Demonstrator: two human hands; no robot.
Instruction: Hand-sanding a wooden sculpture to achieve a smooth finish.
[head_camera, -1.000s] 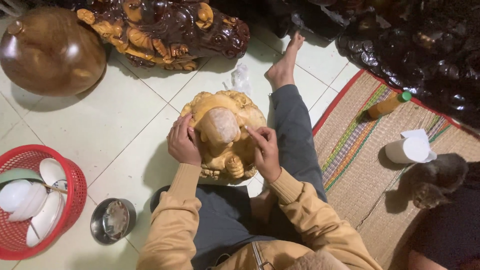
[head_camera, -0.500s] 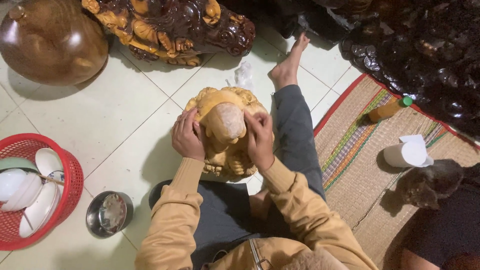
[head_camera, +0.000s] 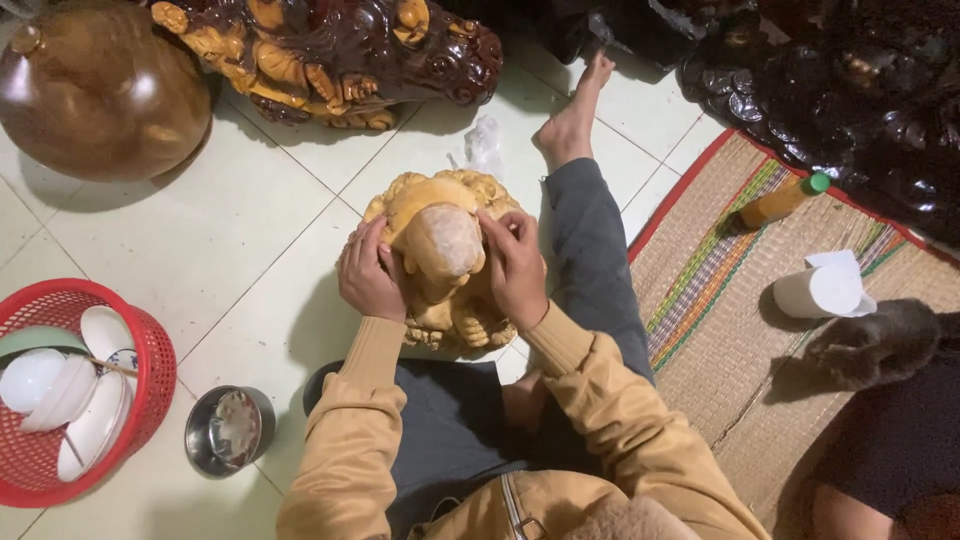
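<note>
Both hands are on the pale wooden carving (head_camera: 445, 265), one at each flank of its rounded, dusty-looking top. The left hand (head_camera: 368, 275) is cupped against the carving's side, fingers curled onto the wood, bracing rather than closed around it. The right hand (head_camera: 515, 262) lies on the opposite side with its fingers (head_camera: 497, 222) bent up over the edge of the rounded top; whether they pinch something small there I cannot tell. The carving stands on the tiled floor (head_camera: 230, 250) between the person's legs, just ahead of the lap.

Past the right hand, the grey trouser leg (head_camera: 590, 250) stretches away to a bare foot (head_camera: 572, 125). Beyond that leg lies a woven mat (head_camera: 720, 330) bearing an orange bottle with a green cap (head_camera: 783, 200), a white paper roll (head_camera: 822, 288) and a grey kitten (head_camera: 875, 345).

Out from the left hand sit a steel bowl (head_camera: 229, 430) and, further off, a red basket (head_camera: 150, 375) of white dishes. Ahead of the carving stand a dark glossy carved figure (head_camera: 330, 55) and a round brown wooden vessel (head_camera: 100, 90).
</note>
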